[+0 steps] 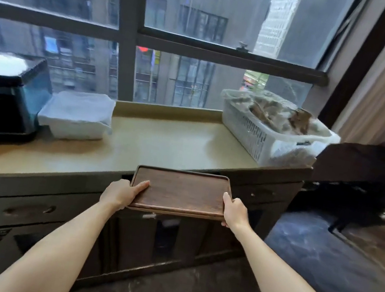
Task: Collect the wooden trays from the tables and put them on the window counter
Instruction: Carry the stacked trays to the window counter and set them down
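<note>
I hold dark wooden trays (180, 190) flat in front of me, stacked; a second rim shows under the top one. My left hand (119, 192) grips the left edge with the thumb on top. At the right edge, my right hand (234, 211) grips the same way. The trays hover at the front edge of the beige window counter (162, 141), their far end just over it.
On the counter stand a black appliance (2, 95) at the far left, a white lidded box (77, 115) beside it, and a white plastic basket (274, 131) of wrapped items at the right. Dark cabinet drawers run below. A dark chair (370, 179) sits right.
</note>
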Demonstrator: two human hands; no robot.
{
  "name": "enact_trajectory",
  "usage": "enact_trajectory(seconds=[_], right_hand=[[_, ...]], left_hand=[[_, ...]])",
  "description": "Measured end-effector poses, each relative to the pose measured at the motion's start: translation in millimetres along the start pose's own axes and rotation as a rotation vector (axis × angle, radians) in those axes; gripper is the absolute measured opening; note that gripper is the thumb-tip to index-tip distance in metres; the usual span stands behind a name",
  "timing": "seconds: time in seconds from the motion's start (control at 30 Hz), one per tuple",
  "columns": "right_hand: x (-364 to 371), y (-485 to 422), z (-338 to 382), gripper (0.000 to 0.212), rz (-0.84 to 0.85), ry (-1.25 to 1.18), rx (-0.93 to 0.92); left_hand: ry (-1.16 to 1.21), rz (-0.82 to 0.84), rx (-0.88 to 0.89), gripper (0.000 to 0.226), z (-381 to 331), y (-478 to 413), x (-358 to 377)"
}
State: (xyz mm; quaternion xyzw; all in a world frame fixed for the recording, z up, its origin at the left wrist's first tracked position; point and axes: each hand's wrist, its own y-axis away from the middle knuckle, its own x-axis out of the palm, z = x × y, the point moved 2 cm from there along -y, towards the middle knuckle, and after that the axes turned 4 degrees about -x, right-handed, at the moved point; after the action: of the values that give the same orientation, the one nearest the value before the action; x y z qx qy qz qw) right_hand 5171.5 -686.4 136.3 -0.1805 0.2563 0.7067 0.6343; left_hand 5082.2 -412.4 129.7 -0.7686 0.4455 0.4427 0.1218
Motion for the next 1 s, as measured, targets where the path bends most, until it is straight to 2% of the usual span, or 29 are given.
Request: enact_trajectory(seconds=[0.1,0.33,0.47,0.57,0.77,1.0], right_hand=[[3.0,-66.0,28.4,0.041,0.023,0.001,-0.043],[51.1,-199.7,52.4,0.046,0.146,0.035,-0.066],[87.8,-282.3,72.1,0.050,0.151,0.071,-0.077],[113.9,-342.1,94.6,0.044,0.154,0.110,-0.072],[159.4,-435.0,137.0,0.044,0.183,0.121,-0.052],[194.0,-512.0,162.0,0.039,0.226,0.130,-0.041]], left_hand=[[0.036,-0.033,-0.049,0.067,-21.6,-47.8,-4.1],[0.021,-0.064,-0.111,0.060,-39.4,-170.5,2.9],[0.026,-0.048,-0.145,0.063,-45.2,-257.3,9.9],[0.037,-0.044,-0.176,0.062,-50.8,-323.4,6.0],[0.011,-0.053,-0.210,0.062,-59.8,-429.3,-8.0],[-0.062,-0.061,-0.250,0.065,-68.4,-501.4,-1.2]])
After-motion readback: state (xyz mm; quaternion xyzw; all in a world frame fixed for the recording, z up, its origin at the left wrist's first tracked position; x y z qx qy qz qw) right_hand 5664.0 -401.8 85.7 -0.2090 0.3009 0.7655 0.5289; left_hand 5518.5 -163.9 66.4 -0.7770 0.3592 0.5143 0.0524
